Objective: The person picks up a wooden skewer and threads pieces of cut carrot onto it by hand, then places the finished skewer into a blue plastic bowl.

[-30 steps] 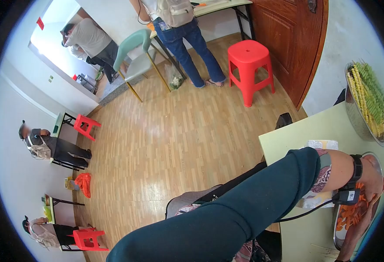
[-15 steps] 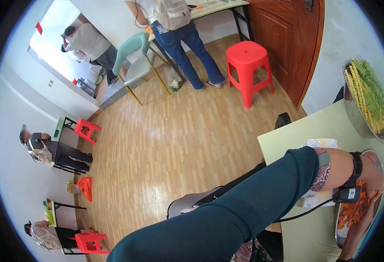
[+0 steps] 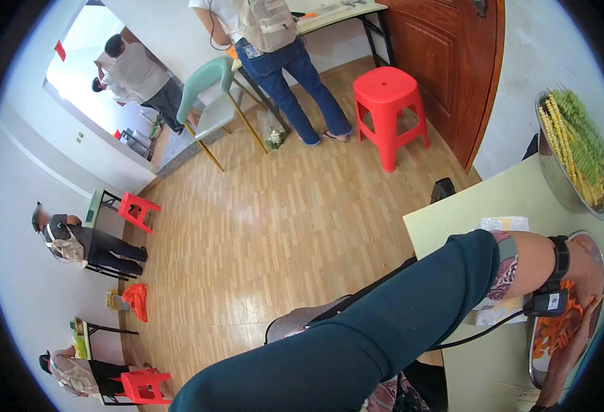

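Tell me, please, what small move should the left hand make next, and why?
Perhaps the left hand should pick one of the orange pieces from the metal tray: many lie loose there, close to it and to the right hand. Whether it holds one now is unclear.

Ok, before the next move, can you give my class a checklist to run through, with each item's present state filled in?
1. Metal tray on the table: ok.
2. Orange pieces in the tray: ok, a spread of them shows there.
3. Left hand and right hand both at the tray: ok.
4. Grip of each hand: cannot tell, the fingertips are not clear.
5. Black box by the left wrist clear of the food: cannot tell, it overlaps the pieces in this view.
6. Thin sticks near the tray: ok, some lie on the table.
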`<action>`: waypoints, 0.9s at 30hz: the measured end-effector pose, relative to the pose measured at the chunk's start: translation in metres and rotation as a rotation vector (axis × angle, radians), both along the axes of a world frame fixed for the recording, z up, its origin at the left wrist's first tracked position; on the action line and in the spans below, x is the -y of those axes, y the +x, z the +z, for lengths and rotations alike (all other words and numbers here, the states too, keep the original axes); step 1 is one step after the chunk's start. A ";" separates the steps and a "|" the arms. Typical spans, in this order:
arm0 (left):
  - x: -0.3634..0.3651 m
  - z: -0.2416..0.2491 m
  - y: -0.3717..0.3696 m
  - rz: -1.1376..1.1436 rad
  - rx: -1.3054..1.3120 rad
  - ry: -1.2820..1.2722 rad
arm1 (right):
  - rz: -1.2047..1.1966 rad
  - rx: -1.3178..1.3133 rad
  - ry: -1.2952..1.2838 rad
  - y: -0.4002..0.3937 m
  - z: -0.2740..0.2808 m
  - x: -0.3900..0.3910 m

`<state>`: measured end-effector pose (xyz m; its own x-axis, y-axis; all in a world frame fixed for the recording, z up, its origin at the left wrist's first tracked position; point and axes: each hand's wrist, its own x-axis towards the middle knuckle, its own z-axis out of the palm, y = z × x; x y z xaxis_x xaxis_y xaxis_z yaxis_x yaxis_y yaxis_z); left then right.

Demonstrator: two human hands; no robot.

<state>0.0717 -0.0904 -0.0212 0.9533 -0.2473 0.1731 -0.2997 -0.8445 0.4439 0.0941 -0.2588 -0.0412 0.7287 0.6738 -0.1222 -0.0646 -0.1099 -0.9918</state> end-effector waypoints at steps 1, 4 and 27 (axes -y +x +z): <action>-0.001 -0.001 0.001 -0.005 -0.007 0.004 | -0.005 0.001 -0.001 -0.001 0.001 0.000; -0.002 0.007 -0.011 0.006 -0.014 0.001 | -0.023 0.009 0.005 -0.003 0.002 -0.001; -0.002 0.000 -0.003 -0.016 0.063 0.039 | -0.007 0.000 -0.011 -0.001 0.004 -0.002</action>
<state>0.0684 -0.0879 -0.0209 0.9367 -0.2704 0.2222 -0.3397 -0.8557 0.3904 0.0927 -0.2565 -0.0367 0.7332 0.6676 -0.1297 -0.0659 -0.1202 -0.9906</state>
